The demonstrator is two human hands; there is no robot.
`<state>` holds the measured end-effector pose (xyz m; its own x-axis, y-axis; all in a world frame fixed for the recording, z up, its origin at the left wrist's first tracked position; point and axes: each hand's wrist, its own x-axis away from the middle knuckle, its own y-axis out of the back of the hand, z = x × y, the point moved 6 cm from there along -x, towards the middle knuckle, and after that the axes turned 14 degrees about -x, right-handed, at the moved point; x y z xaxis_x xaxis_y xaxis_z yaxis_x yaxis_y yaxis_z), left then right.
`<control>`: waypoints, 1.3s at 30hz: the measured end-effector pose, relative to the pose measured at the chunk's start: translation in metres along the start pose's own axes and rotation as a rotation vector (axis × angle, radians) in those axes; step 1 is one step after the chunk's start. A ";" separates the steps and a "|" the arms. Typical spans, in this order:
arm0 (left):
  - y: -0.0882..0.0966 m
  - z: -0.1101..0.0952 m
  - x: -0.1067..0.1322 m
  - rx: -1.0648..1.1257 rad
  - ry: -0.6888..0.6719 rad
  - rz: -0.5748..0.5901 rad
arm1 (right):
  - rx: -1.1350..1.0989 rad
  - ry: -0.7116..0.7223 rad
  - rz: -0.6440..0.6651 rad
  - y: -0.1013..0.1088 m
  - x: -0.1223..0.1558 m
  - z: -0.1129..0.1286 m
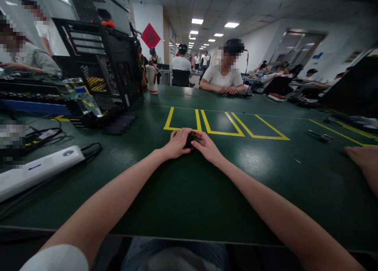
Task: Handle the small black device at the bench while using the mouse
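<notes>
A small black object (189, 141) is between my two hands at the middle of the green table (189, 192); fingers cover much of it, so its kind does not show. My left hand (178, 142) wraps it from the left, resting low at the tabletop. From the right, my right hand (206, 146) grips it with the thumb and fingers pressed close together. Just beyond the hands, yellow tape outlines (223, 134) mark the table surface.
At left stand an open black computer case (115, 66), a white power strip (41, 170) and cables. A paper cup (152, 80) is farther back. A metal tool (320, 136) and another person's hand (364, 161) are at right. A person (223, 76) sits opposite.
</notes>
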<state>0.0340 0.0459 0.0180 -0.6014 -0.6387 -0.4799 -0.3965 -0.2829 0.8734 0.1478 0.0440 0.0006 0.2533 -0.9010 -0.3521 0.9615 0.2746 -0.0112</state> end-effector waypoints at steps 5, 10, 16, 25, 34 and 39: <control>0.001 0.000 0.000 0.005 0.007 0.009 | -0.002 0.002 0.034 -0.003 0.003 0.003; 0.000 0.000 0.000 -0.002 0.011 -0.002 | -0.052 -0.012 -0.020 -0.001 0.003 0.002; 0.000 0.000 0.000 0.002 0.003 0.002 | 0.022 0.011 -0.019 0.001 0.000 0.000; 0.002 -0.002 0.000 0.014 -0.008 -0.002 | -0.011 0.002 0.020 -0.004 0.006 0.006; 0.002 -0.001 0.000 0.018 0.009 0.010 | 0.008 0.001 -0.014 0.001 0.000 0.000; 0.003 -0.002 0.000 0.017 -0.002 0.004 | 0.010 -0.012 0.016 -0.002 0.004 0.003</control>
<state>0.0340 0.0436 0.0205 -0.6044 -0.6381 -0.4770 -0.4062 -0.2682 0.8735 0.1468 0.0391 0.0022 0.2703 -0.9004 -0.3409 0.9582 0.2860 0.0043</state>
